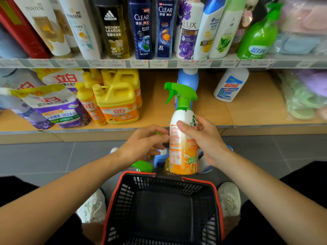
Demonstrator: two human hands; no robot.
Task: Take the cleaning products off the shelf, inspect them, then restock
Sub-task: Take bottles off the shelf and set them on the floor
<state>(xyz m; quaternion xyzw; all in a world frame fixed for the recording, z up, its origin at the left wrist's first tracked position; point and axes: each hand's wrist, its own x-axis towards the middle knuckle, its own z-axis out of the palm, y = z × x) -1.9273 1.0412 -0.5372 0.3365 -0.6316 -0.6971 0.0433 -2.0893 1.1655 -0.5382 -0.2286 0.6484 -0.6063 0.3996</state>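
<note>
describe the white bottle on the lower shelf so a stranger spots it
On the lower wooden shelf, look right of the spray bottle the right hand holds. A white bottle stands alone there. Its blue-and-red label sets it apart from the blue bottle nearby.

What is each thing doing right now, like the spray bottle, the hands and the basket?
Spray bottle: upright, held in the air.
Right hand: fingers grip the spray bottle.
Left hand: beside the spray bottle, fingers loose, holding nothing.
Basket: on the floor, nothing seen inside.
Yellow jug: standing on the lower shelf, cap on.
</note>
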